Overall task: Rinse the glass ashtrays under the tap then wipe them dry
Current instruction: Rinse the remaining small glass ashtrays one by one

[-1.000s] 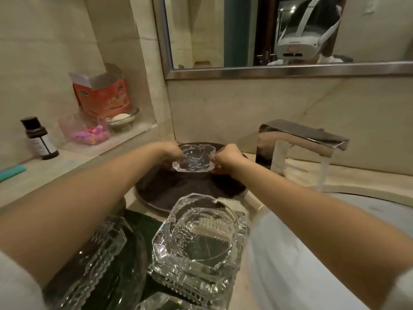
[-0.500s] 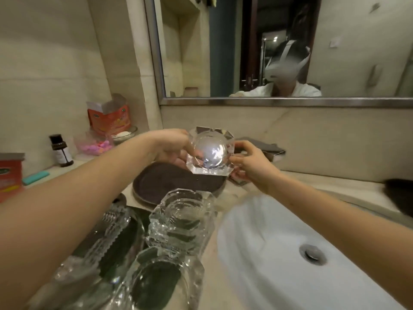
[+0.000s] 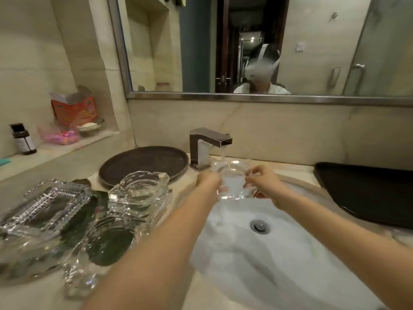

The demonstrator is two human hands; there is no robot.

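Our left hand (image 3: 207, 181) and right hand (image 3: 262, 179) make the grip, fingers pinching opposite edges of a glass ashtray (image 3: 233, 180) held over the sink (image 3: 290, 253), under the running tap (image 3: 207, 145). We judge the rinsing barely begun and the wiping not started. At least three more ashtrays (image 3: 140, 193) wait on the desk (image 3: 67, 166), near left; the blurred pile defies a firmer count. One dark round tray (image 3: 143, 163) sits beyond them.
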